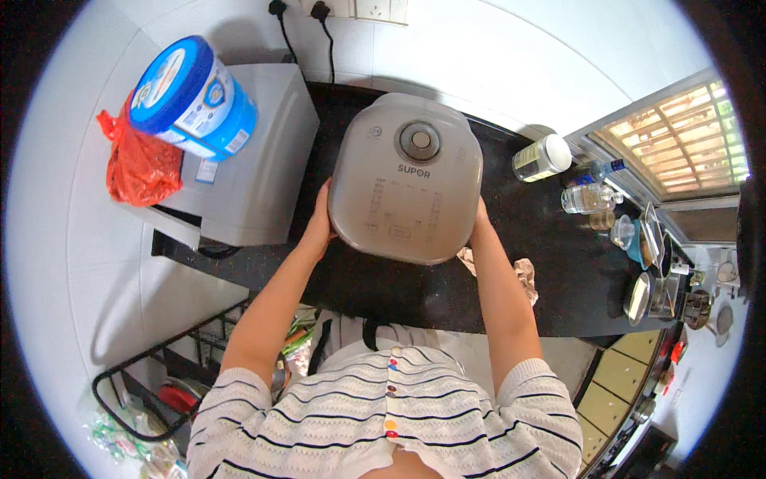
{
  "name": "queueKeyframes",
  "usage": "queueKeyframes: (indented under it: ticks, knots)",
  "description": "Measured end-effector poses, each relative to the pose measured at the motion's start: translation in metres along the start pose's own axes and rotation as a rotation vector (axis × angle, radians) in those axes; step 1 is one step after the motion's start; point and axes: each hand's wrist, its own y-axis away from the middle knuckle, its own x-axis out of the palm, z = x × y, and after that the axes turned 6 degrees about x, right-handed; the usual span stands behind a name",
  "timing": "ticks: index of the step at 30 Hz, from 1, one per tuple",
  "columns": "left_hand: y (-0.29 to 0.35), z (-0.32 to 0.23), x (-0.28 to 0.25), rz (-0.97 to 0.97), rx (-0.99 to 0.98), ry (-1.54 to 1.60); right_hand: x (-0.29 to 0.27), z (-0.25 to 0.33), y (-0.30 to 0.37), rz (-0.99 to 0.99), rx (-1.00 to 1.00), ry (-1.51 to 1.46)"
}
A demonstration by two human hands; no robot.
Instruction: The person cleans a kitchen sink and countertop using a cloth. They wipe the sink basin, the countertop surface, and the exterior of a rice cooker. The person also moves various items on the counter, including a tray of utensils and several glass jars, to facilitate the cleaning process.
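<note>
A rounded-square kitchen appliance with a smooth grey-beige top fills the middle of the view. Its top carries a round dial or button and faint printed markings. My left hand grips its left side, and my right hand holds the opposite side. Most of my fingers are hidden against or beneath its sides. It is over the black countertop; whether its base touches the counter cannot be seen. Crumpled brown paper lies beside my right forearm.
At left, a grey boxy appliance bears a blue tub and a red plastic bag. A white-lidded jar, bottles and dishes stand at right below a window. A black wire rack is at lower left.
</note>
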Motion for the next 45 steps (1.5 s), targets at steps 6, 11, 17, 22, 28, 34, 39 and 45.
queueKeyframes:
  ticks: [6,11,17,22,28,34,39,45]
  knots:
    - [0.068,0.032,0.006,-0.29,-0.564,0.505,-0.002,0.038,0.074,-0.239,-0.499,0.363]
    - [0.118,0.032,0.023,0.151,-0.518,0.854,0.02,0.035,0.133,-0.13,-0.973,0.681]
    - [0.126,0.025,0.045,0.108,-0.433,0.877,0.037,0.019,0.161,-0.129,-1.19,0.965]
    - [0.134,0.03,0.049,0.097,-0.403,1.006,0.042,0.019,0.166,-0.086,-1.272,1.086]
    - [0.137,0.036,0.052,0.153,-0.364,0.982,0.039,0.013,0.164,-0.029,-1.229,1.126]
    - [0.115,0.055,0.05,0.028,-0.457,0.999,0.04,0.007,0.161,-0.037,-1.23,1.163]
    - [0.105,0.064,0.053,0.052,-0.443,1.021,0.04,0.015,0.163,-0.037,-1.262,1.161]
    - [0.098,0.072,0.032,0.165,-0.463,0.838,0.04,0.058,0.177,0.102,-1.308,0.965]
